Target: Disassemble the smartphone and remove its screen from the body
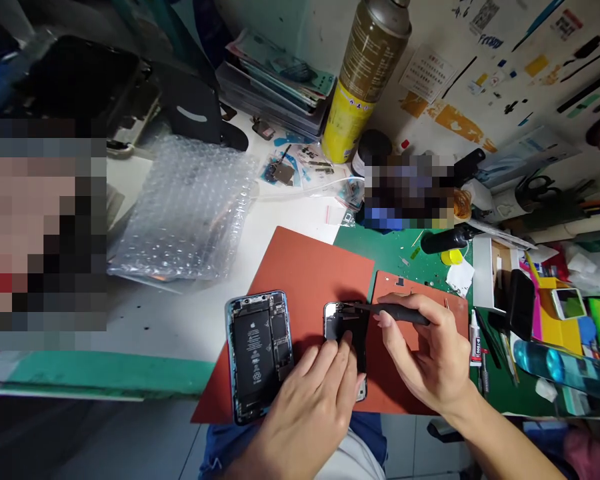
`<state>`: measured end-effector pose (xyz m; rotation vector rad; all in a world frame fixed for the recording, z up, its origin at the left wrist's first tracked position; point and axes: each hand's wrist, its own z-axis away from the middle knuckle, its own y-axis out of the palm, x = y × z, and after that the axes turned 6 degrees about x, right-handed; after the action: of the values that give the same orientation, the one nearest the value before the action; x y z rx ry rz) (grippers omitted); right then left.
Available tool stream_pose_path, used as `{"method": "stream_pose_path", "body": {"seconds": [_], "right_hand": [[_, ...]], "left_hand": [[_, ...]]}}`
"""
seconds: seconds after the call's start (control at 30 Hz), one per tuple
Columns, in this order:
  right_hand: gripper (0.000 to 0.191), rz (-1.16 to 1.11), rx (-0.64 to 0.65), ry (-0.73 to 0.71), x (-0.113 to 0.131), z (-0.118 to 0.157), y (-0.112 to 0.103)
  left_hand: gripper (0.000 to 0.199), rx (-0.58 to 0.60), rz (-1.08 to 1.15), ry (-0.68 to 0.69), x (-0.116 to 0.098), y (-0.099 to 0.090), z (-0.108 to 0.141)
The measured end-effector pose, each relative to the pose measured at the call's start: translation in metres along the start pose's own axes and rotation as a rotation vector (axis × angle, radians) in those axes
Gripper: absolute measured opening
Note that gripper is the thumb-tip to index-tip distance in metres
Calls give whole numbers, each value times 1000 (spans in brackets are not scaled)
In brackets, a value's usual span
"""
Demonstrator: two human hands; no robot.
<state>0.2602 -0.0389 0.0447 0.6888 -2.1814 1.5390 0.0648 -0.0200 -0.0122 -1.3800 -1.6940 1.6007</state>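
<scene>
My left hand (320,393) lies over a detached phone screen (333,328), its fingers pressed together on the dark back face and the thumb near the right edge. Black tweezers (403,313) are pinched in my right hand (430,353), their tip at the top end of the screen. Left of my left hand lies an opened phone (253,347) in a blue frame, battery and circuit board exposed. Both phone parts rest on a reddish-brown mat (305,267). My left hand covers much of the screen's lower part.
A smaller reddish mat (453,307) holds tiny parts. Bubble wrap (185,207) lies at left; a yellow spray can (347,123) stands behind. On the right are a glue tube (475,339), a dark phone (521,303) and a blue bottle (555,362). Someone's blurred-out face is at far left.
</scene>
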Motion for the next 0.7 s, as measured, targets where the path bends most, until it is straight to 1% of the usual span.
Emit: {"method": "stream_pose_path", "body": {"seconds": [0.23, 0.37, 0.5, 0.6, 0.7], "right_hand": [[42, 31, 5, 4, 2, -3, 1], [39, 64, 8, -39, 4, -8, 1], [31, 125, 30, -79, 6, -11, 1], [25, 183, 83, -85, 8, -10, -2], [23, 198, 183, -126, 12, -11, -8]], "left_hand": [[33, 10, -5, 14, 1, 0, 0], [35, 14, 0, 18, 1, 0, 0], [34, 8, 13, 13, 0, 1, 1], [29, 0, 27, 5, -1, 1, 2], [29, 18, 32, -3, 0, 1, 3]]}}
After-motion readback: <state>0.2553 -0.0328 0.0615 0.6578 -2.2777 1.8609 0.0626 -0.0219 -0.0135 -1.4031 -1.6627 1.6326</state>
